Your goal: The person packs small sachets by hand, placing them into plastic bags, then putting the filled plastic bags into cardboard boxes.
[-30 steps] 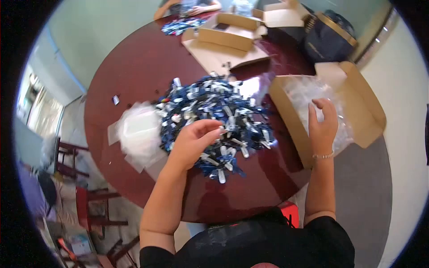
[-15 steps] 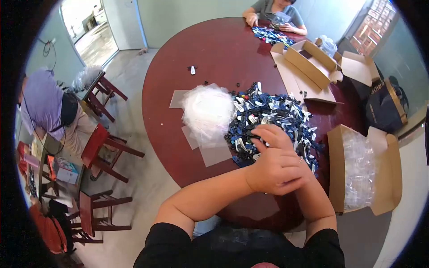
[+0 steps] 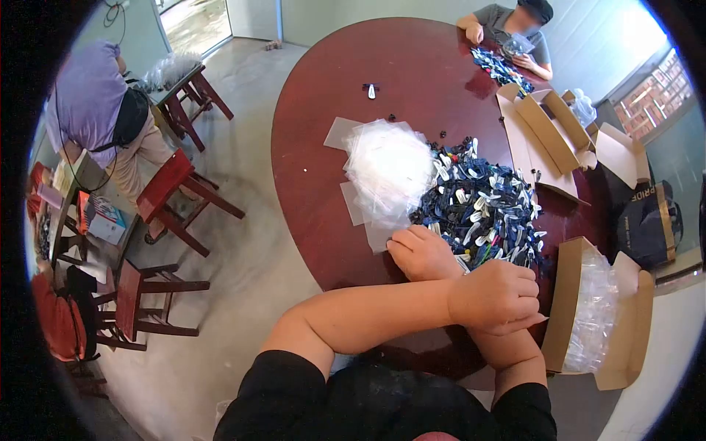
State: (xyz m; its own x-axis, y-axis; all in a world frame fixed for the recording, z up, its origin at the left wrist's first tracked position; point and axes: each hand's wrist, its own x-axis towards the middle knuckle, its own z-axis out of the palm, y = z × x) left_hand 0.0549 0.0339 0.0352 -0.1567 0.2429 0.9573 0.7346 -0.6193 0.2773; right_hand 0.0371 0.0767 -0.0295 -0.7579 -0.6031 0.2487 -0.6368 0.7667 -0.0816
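On glossy red table (image 3: 331,184), clip pile (image 3: 482,209); stools (image 3: 165,185) on grey floor (image 3: 243,294).

Left forearm (image 3: 382,314): bare, elbow bent, reaching across the body to the person's right, uppermost in the crossing.
Left hand (image 3: 494,300): back upward, fingers curled, above the right forearm; contact unclear.
Right forearm (image 3: 506,348): bare, angled forward and leftward, passing beneath the left hand.
Right wrist: largely hidden by the left hand.
Right hand (image 3: 423,253): farther forward, back upward, fingers bent, pointing left.
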